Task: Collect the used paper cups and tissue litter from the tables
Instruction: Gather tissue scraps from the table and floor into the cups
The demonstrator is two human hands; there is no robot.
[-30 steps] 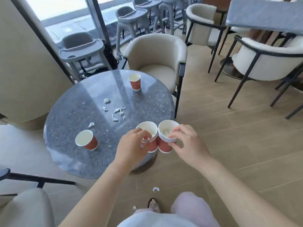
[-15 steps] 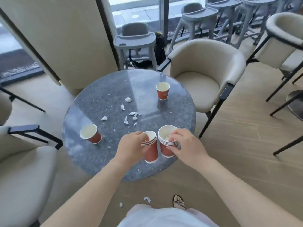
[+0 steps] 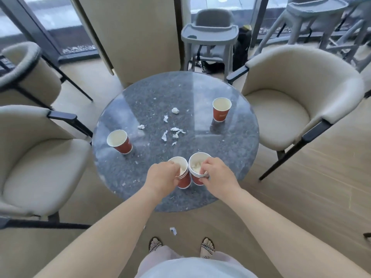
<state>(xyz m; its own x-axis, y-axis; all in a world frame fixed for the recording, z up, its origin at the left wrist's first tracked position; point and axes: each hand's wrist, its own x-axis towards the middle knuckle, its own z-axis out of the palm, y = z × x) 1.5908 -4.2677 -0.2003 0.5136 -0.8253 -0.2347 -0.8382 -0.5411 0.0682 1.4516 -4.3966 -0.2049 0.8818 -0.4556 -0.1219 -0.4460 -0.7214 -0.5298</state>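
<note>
Currently:
left hand (image 3: 160, 177): fingers wrapped round left cup stack (image 3: 183, 177), near edge of surface (image 3: 230, 157)
right hand (image 3: 217, 174): fingers gripping right cup stack (image 3: 195, 171), touching the left one
loose cups: left cup (image 3: 119, 141) by left edge, far cup (image 3: 221, 109) toward far-right edge
tissue scraps (image 3: 174, 132): scattered mid-surface; one scrap (image 3: 173, 230) on floor

A single wide-angle camera sits on the person's head and looks forward and steeply down, so the round table (image 3: 230, 157) fills the middle of the view and the person's own feet show at the bottom edge. Both forearms run up from the lower corners, close under the lens. Straight lines bow toward the borders, where armchairs and a high chair (image 3: 209, 35) ring the table.
</note>
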